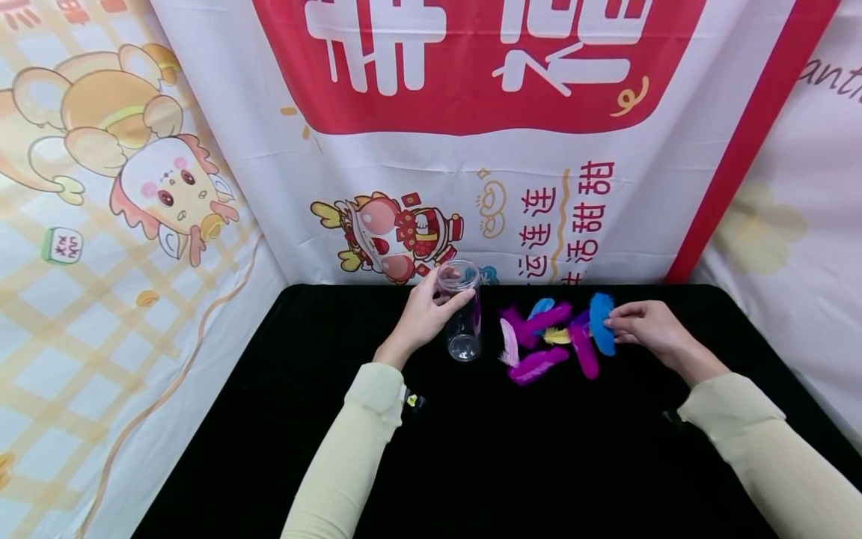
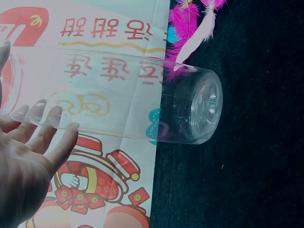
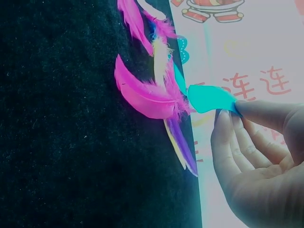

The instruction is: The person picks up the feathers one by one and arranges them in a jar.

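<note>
My left hand (image 1: 431, 308) grips a clear plastic jar (image 1: 465, 329) near its open top, thumb and fingers round the wall. In the left wrist view the jar (image 2: 142, 102) shows nothing inside it. To the right, my right hand (image 1: 649, 329) pinches a blue feather (image 1: 601, 326) between thumb and fingertips. The same feather (image 3: 211, 98) looks turquoise in the right wrist view. Between the hands lies a loose pile of feathers: a magenta feather (image 1: 540, 364), a pale pink feather (image 1: 509, 343), a yellow feather (image 1: 556, 336) and several others.
A black cloth (image 1: 512, 464) covers the table. Behind it hangs a white and red printed curtain (image 1: 417, 157), close to the jar and the feathers. Another printed cloth (image 1: 135, 314) stands along the left side, and a white one (image 1: 788, 299) along the right.
</note>
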A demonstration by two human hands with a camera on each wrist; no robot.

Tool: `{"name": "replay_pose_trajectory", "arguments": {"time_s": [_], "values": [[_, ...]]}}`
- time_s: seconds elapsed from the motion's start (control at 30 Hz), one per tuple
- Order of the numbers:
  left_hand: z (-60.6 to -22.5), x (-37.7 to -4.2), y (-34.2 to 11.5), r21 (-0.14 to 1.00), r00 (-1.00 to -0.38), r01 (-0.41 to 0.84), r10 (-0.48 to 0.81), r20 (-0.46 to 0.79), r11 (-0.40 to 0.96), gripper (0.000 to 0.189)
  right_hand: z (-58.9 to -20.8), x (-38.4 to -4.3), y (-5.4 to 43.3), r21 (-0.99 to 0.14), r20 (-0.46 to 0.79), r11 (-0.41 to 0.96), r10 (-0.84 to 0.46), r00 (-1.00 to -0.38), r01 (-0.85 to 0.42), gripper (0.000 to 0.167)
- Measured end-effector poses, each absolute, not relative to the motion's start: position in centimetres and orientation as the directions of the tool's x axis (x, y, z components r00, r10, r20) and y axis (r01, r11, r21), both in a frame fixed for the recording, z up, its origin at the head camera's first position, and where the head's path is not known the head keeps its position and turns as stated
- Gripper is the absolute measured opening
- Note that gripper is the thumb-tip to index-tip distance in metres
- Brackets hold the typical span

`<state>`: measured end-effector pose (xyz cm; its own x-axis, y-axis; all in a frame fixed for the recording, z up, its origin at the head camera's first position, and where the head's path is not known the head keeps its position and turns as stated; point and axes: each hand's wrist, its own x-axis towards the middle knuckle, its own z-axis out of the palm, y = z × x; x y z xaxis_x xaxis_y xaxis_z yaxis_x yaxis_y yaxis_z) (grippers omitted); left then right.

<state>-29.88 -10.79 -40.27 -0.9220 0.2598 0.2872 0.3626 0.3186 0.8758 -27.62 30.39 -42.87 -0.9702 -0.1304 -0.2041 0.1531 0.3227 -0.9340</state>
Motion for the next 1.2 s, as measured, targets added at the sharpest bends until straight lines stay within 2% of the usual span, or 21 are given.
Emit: {"name": "replay_pose_trajectory", "arguments": {"time_s": [0.73,1.03,1.2], "values": [[-40.5,-29.9,-10.7,0.873,-0.917,0.376,0.263,0.301,0.311,0.067,-41.7,-27.3,29.1,-0.936,-0.144,0.337,-0.119,-0.982,0.096,0.042],[-40.5,-29.9,-10.7,0.872,-0.92,0.372,0.256,0.298,0.319,0.064,-41.2,-27.1,28.7,-0.958,-0.141,0.266,-0.133,-0.981,0.102,0.037],[-40.4,-29.8,-10.8,0.872,-0.92,0.371,0.254,0.299,0.32,0.065,-41.0,-27.0,28.5,-0.96,-0.148,0.258,-0.142,-0.979,0.108,0.041]]}}
